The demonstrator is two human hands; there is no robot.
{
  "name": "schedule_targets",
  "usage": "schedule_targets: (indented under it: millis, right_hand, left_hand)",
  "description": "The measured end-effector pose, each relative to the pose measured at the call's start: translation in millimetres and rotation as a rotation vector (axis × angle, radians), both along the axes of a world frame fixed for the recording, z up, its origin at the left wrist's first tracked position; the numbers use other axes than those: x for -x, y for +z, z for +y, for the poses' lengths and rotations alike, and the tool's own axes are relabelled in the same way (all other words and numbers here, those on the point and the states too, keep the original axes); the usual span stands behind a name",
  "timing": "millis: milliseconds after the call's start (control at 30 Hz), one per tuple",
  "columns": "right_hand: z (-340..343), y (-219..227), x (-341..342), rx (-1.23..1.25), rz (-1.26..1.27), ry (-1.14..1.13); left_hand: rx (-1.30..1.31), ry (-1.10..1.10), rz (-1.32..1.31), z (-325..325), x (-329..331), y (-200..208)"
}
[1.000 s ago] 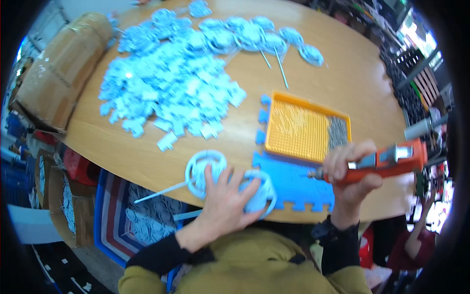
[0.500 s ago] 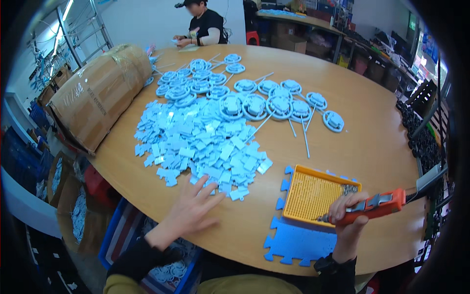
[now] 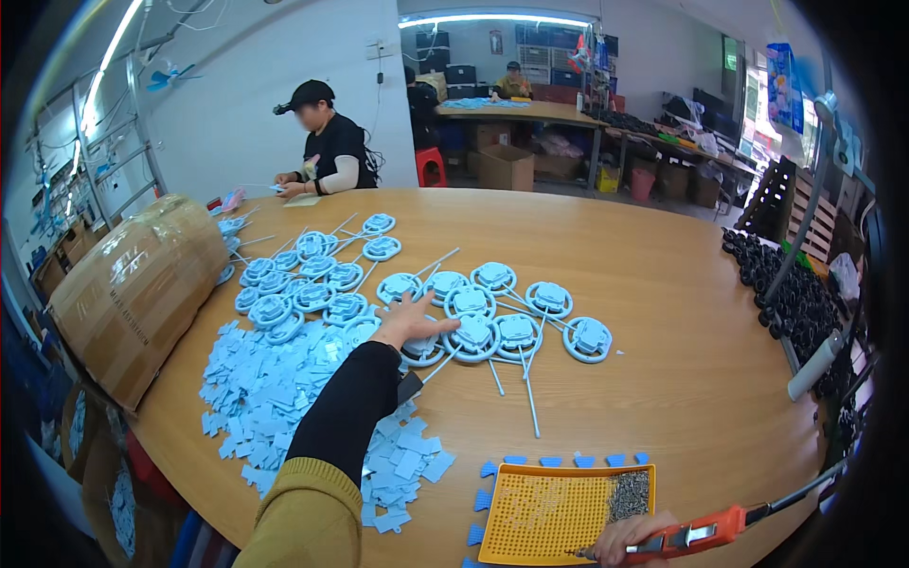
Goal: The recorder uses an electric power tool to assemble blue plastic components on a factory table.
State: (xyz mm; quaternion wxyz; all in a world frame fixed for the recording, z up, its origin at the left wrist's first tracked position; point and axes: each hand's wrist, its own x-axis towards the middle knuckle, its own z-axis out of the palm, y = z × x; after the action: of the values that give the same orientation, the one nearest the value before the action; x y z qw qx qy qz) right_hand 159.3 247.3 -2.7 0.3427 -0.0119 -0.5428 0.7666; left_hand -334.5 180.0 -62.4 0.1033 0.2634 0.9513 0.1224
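My left hand (image 3: 409, 320) reaches out over a group of light-blue ring-shaped plastic parts (image 3: 472, 333) with thin stems. Its fingers are spread among them, and I cannot tell whether it touches one. Under my left forearm lies a heap of flat light-blue plastic pieces (image 3: 275, 379). My right hand (image 3: 632, 538) is wrapped around a red electric screwdriver (image 3: 696, 533) at the lower right, its tip pointing left over the front of a yellow tray (image 3: 578, 469). The tray has a perforated bed and a cluster of small screws (image 3: 630, 494) at its right end.
A blue foam mat (image 3: 483, 499) shows around the tray. At the left stands a taped cardboard box (image 3: 142, 293). Across the wooden table (image 3: 682, 275) a person (image 3: 331, 147) handles a small piece. Black parts (image 3: 781, 284) are piled along the right edge.
My left hand has moved forward from the near side of the flat pieces to the ring-shaped parts. The view has tilted up. The screwdriver stays in my right hand.
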Motion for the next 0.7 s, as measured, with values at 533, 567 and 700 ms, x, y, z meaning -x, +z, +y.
schedule_targets:
  millis: [533, 567, 700]
  right_hand:
    - [23.6, 1.5, 2.0, 0.021, 0.041, -0.081]
    - [25.4, 0.4, 0.5, 0.035, 0.07, -0.08]
    - [40.4, -10.1, 1.6, -0.018, 0.225, -0.014]
  left_hand:
    - [-0.026, -0.529, 0.238, 59.4, -51.5, 26.4]
    - [-0.038, -0.542, 0.241, 79.8, -41.6, 22.1]
    - [-0.135, -0.497, 0.218, 162.7, -29.3, 18.3]
